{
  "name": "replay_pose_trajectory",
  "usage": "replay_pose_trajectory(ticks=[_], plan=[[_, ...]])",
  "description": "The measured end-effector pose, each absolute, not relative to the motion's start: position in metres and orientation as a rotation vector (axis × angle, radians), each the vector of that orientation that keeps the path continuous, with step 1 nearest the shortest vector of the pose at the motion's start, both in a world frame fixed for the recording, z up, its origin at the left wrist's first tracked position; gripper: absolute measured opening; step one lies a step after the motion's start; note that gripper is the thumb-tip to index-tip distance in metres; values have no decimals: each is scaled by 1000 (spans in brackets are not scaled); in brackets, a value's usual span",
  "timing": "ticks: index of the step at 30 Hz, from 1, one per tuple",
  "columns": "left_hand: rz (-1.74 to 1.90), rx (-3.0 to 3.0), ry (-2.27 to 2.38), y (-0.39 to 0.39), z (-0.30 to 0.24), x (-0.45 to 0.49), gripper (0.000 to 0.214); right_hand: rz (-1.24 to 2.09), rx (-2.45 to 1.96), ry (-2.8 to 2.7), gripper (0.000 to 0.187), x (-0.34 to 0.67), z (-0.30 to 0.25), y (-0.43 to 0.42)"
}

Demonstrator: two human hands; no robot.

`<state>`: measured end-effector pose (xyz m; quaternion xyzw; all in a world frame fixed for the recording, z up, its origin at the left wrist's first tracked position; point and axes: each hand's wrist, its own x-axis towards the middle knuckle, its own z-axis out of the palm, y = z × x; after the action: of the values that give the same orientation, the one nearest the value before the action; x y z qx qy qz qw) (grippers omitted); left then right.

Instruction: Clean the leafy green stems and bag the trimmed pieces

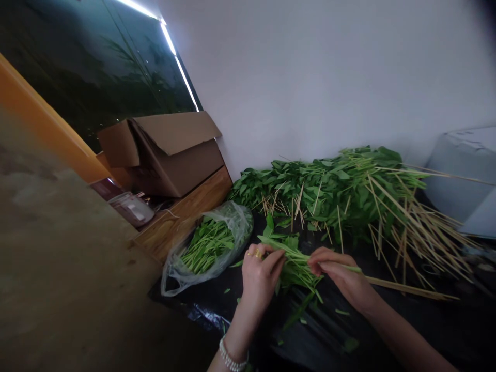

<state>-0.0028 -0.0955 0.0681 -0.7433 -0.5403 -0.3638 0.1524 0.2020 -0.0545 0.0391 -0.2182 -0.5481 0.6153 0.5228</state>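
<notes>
My left hand point(260, 276) is closed around the leafy top of a green vegetable stalk bunch point(295, 263), low in the middle of the view. My right hand point(341, 274) pinches the same bunch further along, where its pale stem point(406, 289) runs out to the right. Both hands hover over a black plastic sheet point(387, 330). A bracelet sits on my left wrist and a ring on a finger.
A large heap of leafy stalks with pale stems point(349, 191) lies behind my hands against a white wall. A clear plastic bag of picked greens point(209, 245) sits to the left. Behind it are a wooden board point(182, 217), a cardboard box point(170, 152) and a small container point(132, 206).
</notes>
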Motion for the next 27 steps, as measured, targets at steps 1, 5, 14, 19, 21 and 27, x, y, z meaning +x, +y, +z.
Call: replay_pose_trajectory(ticks=[1,5,14,19,21,27], plan=[[-1016,-2143,-1553,-95,68,-2,15,1471,-519,-1337,17,202,39,-55],[-952,-2180,-1551,-94,69,-2,14,1485,-515,-1435,18,204,31,-54],[-983,-2152,-1649,-96,70,-1,11,1496,-805,-1282,22,200,24,-48],[-1481,-1998,-1927,-90,70,-15,12,1435,-802,-1276,22,200,29,-49],[-1756,-1859,-2035,-86,72,-29,13,1471,-817,-1149,24,203,29,-47],[-2192,-1647,-2068,-83,85,-55,20,1579,-793,-865,32,203,28,-41]])
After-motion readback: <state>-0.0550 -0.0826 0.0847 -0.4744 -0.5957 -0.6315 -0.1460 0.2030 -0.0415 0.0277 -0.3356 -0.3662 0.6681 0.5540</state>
